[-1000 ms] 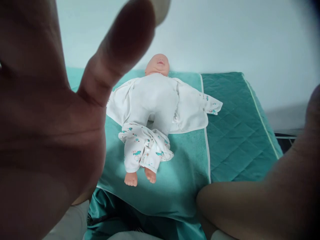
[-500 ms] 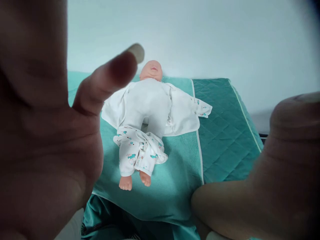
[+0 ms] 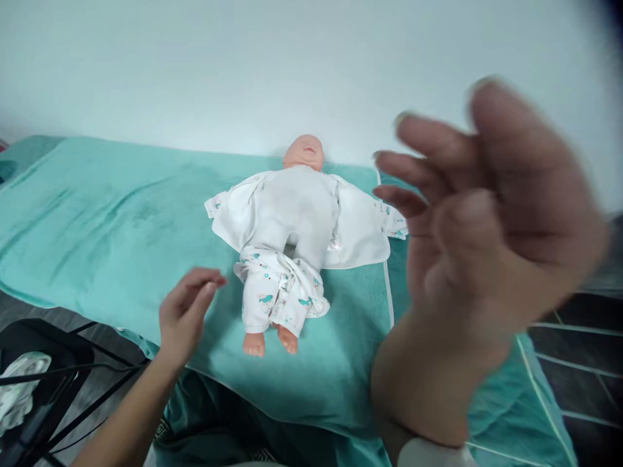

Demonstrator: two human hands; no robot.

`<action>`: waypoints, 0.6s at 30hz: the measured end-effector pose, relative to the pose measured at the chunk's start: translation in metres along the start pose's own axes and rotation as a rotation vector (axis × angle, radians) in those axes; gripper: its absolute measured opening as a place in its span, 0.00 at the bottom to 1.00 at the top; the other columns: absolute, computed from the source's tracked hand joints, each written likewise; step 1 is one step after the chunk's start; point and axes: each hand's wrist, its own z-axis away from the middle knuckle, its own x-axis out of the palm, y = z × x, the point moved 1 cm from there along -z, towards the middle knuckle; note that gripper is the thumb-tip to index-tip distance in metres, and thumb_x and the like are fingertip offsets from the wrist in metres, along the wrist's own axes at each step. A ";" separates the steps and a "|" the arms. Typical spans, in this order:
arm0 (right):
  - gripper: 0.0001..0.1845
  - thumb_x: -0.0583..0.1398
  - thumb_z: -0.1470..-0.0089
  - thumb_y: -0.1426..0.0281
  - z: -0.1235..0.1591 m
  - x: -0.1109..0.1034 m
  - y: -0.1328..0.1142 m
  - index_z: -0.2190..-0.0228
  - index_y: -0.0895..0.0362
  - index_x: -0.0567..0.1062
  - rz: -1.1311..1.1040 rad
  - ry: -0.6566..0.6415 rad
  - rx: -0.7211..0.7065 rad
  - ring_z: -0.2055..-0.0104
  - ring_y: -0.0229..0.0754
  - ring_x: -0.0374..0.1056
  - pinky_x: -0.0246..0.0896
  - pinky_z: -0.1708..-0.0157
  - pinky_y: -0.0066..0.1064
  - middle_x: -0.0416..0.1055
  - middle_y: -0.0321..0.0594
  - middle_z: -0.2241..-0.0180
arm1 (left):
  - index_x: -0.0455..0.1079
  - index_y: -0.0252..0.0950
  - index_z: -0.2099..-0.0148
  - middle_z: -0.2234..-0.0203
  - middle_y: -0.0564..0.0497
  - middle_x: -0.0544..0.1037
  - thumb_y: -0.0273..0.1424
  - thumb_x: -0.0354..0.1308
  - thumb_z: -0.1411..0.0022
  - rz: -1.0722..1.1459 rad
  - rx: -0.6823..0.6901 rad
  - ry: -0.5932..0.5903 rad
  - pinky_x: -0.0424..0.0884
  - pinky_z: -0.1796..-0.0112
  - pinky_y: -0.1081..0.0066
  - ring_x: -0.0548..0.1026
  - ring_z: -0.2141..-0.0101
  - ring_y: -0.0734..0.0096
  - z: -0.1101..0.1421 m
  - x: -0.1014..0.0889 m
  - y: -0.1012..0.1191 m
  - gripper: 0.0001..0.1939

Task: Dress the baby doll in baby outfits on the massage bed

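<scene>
A baby doll (image 3: 302,153) lies on its back, feet toward me. Its torso and upper legs show plain white. An opened white baby jacket (image 3: 363,227) with printed cuffs is spread out at both sides. Printed baby trousers (image 3: 257,301) are bunched around the lower legs, leaving both feet bare. To the left of the trousers, my left hand (image 3: 187,311) hovers above the green cloth, fingers loosely bent and thumb a little apart, holding nothing. My right hand (image 3: 491,214) is raised close to the camera, fingers apart and slightly curled, nothing in it; it covers part of the right side.
A green cloth (image 3: 107,214) with pale edging covers the surface against a pale wall (image 3: 243,71). At lower left is a black-framed stand (image 3: 53,353) with a white printed cloth (image 3: 22,389) on it. Dark tiled floor (image 3: 579,370) shows at right.
My left hand has dropped away from the camera to beside the doll's legs. My right hand has moved into fuller view with its fingers showing. The doll and clothes stay as they were.
</scene>
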 end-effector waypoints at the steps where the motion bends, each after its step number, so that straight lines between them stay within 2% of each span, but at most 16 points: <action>1: 0.22 0.59 0.31 0.69 -0.005 0.002 0.009 0.39 0.40 0.72 -0.035 0.010 -0.019 0.37 0.49 0.69 0.68 0.35 0.51 0.71 0.31 0.40 | 0.80 0.45 0.57 0.67 0.52 0.82 0.37 0.60 0.31 -0.159 -0.054 -0.059 0.78 0.61 0.66 0.80 0.65 0.66 0.020 -0.014 -0.019 0.08; 2: 0.20 0.61 0.33 0.70 -0.009 0.003 0.019 0.42 0.44 0.75 -0.065 0.007 -0.028 0.42 0.48 0.73 0.71 0.38 0.50 0.75 0.34 0.44 | 0.79 0.43 0.59 0.68 0.51 0.82 0.37 0.59 0.31 -0.296 -0.077 -0.114 0.77 0.63 0.66 0.80 0.65 0.65 0.041 -0.028 -0.035 0.08; 5: 0.17 0.63 0.35 0.66 -0.017 0.007 0.054 0.46 0.47 0.76 -0.047 -0.047 0.055 0.48 0.44 0.76 0.75 0.44 0.45 0.77 0.37 0.46 | 0.79 0.43 0.61 0.69 0.50 0.82 0.34 0.61 0.34 -0.472 0.037 -0.193 0.76 0.64 0.64 0.80 0.66 0.62 0.089 -0.065 -0.064 0.06; 7: 0.14 0.63 0.36 0.62 -0.018 0.006 0.073 0.49 0.49 0.77 0.038 -0.078 0.128 0.49 0.43 0.76 0.74 0.47 0.42 0.77 0.38 0.48 | 0.79 0.44 0.61 0.69 0.50 0.82 0.33 0.61 0.35 -0.476 0.062 -0.193 0.76 0.65 0.64 0.79 0.67 0.62 0.099 -0.076 -0.065 0.05; 8: 0.12 0.63 0.36 0.60 -0.018 0.005 0.080 0.53 0.50 0.77 0.096 -0.097 0.168 0.51 0.43 0.76 0.73 0.48 0.40 0.78 0.38 0.51 | 0.78 0.43 0.61 0.69 0.50 0.82 0.33 0.60 0.34 -0.462 0.051 -0.176 0.76 0.65 0.65 0.79 0.68 0.63 0.096 -0.077 -0.063 0.05; 9: 0.11 0.63 0.36 0.59 -0.017 0.005 0.086 0.58 0.51 0.78 0.159 -0.132 0.216 0.54 0.42 0.76 0.72 0.51 0.39 0.79 0.38 0.56 | 0.78 0.43 0.61 0.69 0.50 0.82 0.33 0.59 0.33 -0.438 0.036 -0.153 0.75 0.65 0.65 0.79 0.68 0.64 0.086 -0.074 -0.059 0.06; 11: 0.14 0.62 0.36 0.57 -0.012 0.006 0.094 0.65 0.54 0.78 0.262 -0.290 0.336 0.61 0.41 0.74 0.69 0.58 0.35 0.78 0.37 0.65 | 0.78 0.42 0.62 0.69 0.51 0.81 0.35 0.58 0.32 -0.372 0.018 -0.125 0.75 0.64 0.67 0.78 0.67 0.66 0.052 -0.057 -0.048 0.08; 14: 0.19 0.61 0.36 0.55 0.001 0.012 0.103 0.71 0.55 0.78 0.394 -0.566 0.438 0.69 0.39 0.70 0.60 0.68 0.31 0.76 0.35 0.73 | 0.79 0.41 0.60 0.66 0.51 0.81 0.37 0.60 0.32 -0.194 0.054 -0.175 0.73 0.59 0.68 0.77 0.64 0.68 -0.017 -0.010 -0.034 0.09; 16: 0.19 0.61 0.36 0.56 0.008 0.016 0.106 0.72 0.56 0.79 0.492 -0.645 0.386 0.69 0.38 0.69 0.54 0.69 0.30 0.76 0.35 0.73 | 0.79 0.40 0.56 0.61 0.50 0.81 0.39 0.61 0.34 -0.081 0.065 -0.244 0.73 0.56 0.68 0.77 0.59 0.68 -0.060 0.023 -0.029 0.10; 18: 0.16 0.62 0.37 0.59 0.013 0.017 0.108 0.72 0.55 0.79 0.532 -0.703 0.333 0.69 0.37 0.69 0.53 0.68 0.30 0.77 0.34 0.72 | 0.79 0.39 0.56 0.61 0.49 0.80 0.40 0.64 0.36 -0.049 0.047 -0.436 0.72 0.57 0.69 0.76 0.60 0.69 -0.091 0.047 -0.026 0.11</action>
